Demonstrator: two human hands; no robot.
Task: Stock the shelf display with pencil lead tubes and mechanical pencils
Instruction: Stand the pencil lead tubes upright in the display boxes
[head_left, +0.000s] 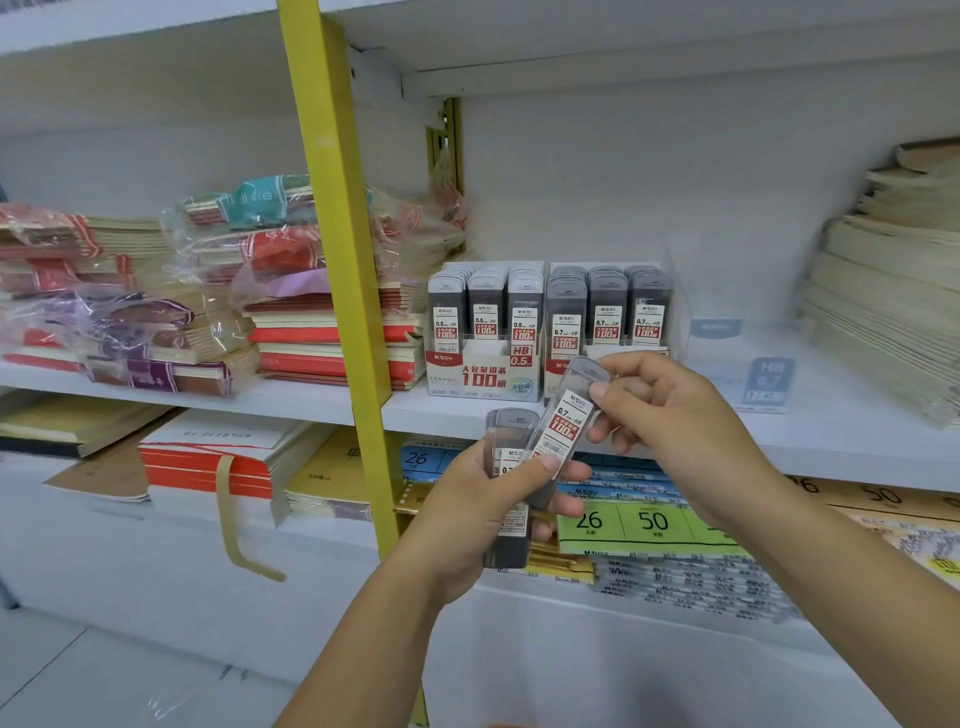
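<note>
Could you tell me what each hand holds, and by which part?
The left hand grips a few lead tubes around their lower halves; the right hand pinches the top end of one tilted 0.7 tube.

Two hands are seen: left hand (483, 514), right hand (670, 415). One tilted tube (566, 431) is pinched between both. At least two stacked tubes (511, 426) are counted in the left hand; the full number cannot be told. Two display boxes are noted: a 0.5 box (483, 376) and a 0.7 box (555, 373). Three columns of tubes are counted in each, six front tubes (485, 319) in all. One yellow post (343, 260) and one clear stand (717, 312) are recorded.
</note>
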